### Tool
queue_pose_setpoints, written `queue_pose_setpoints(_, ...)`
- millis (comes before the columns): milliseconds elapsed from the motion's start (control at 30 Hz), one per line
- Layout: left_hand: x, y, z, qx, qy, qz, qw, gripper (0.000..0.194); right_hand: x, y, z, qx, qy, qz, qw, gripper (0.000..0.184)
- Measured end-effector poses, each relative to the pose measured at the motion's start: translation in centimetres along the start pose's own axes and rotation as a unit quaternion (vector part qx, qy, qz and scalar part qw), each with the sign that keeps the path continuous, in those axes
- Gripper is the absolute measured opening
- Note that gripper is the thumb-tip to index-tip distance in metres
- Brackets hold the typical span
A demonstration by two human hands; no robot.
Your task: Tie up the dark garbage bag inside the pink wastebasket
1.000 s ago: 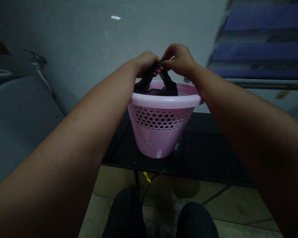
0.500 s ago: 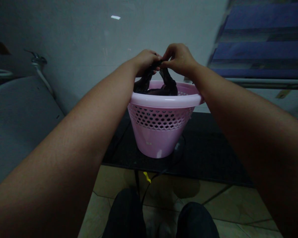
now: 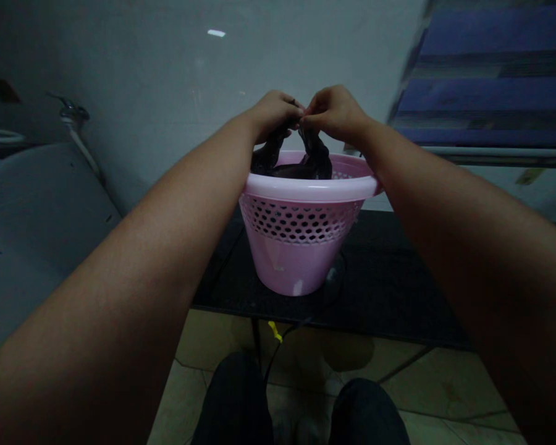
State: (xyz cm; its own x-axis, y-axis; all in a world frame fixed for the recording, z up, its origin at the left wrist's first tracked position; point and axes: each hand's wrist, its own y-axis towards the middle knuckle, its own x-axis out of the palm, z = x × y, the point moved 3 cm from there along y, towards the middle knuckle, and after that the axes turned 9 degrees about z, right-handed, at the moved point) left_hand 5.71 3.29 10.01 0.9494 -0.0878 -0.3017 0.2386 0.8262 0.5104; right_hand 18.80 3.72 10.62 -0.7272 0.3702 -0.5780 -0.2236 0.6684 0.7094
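A pink basket (image 3: 293, 262) with a band of holes below its rim stands upright in front of me. Inside it is a black plastic bag (image 3: 319, 159), thin and slightly shiny, whose top is pulled up above the rim in two strands. My left hand (image 3: 273, 116) is closed round the left strand. Fingertips of my right hand (image 3: 337, 116) pinch the right strand, right beside the left fingers. Both hands meet over the basket's opening; the bag's lower part is hidden by the basket wall.
Under the basket is a black bench top (image 3: 389, 278). A cord with a yellow tag (image 3: 275, 332) hangs at its front edge. To the left stand a grey-white appliance (image 3: 41, 216) and a wall tap (image 3: 71, 112). Blue striped fabric (image 3: 486, 93) hangs at the right.
My right hand has dropped slightly, its fingertips now nearer the left fingers. The gap between the bag's two strands looks smaller at the top. The basket stays in place.
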Motion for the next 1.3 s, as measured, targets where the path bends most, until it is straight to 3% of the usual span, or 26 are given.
queue_pose_setpoints(100, 0.0, 0.0, 0.1, 0.009, 0.01, 0.001, 1.0, 0.011, -0.1, -0.3, -0.6, -0.002, -0.049, 0.033, 0.998, 0.022)
queue_pose_setpoints(267, 0.0, -0.2, 0.4, 0.007, 0.012, 0.008, 1.0, 0.015, -0.1, -0.2, -0.6, 0.007, -0.096, 0.027, 0.995, 0.019)
queue_pose_setpoints(433, 0.0, -0.2, 0.4, 0.001, 0.021, 0.01, 1.0, 0.018, -0.5, -0.6, -0.8, 0.015, -0.09, 0.084, 0.992, 0.022)
queue_pose_setpoints(500, 0.1, -0.2, 0.5, 0.005, 0.022, 0.006, 1.0, 0.02, -0.4, -0.8, -0.8, 0.023, -0.071, 0.075, 0.994, 0.025)
queue_pose_setpoints(700, 0.1, -0.2, 0.7, 0.035, 0.066, 0.006, 0.997, 0.02, 0.1, -0.6, -0.7, 0.032, -0.077, 0.004, 0.996, 0.01)
queue_pose_setpoints(900, 0.2, -0.1, 0.4, 0.033, 0.09, 0.003, 0.995, 0.019, 0.0, -0.3, -0.1, 0.014, -0.151, -0.001, 0.988, 0.008)
queue_pose_setpoints(1100, 0.2, 0.0, 0.0, 0.023, 0.074, -0.017, 0.997, 0.015, -0.2, -0.6, -0.7, 0.013, -0.207, 0.007, 0.978, 0.019)
queue_pose_setpoints(1300, 0.2, 0.3, -0.4, 0.038, 0.069, -0.025, 0.997, 0.013, -0.1, -0.6, -0.8, 0.011, -0.212, 0.007, 0.977, 0.023)
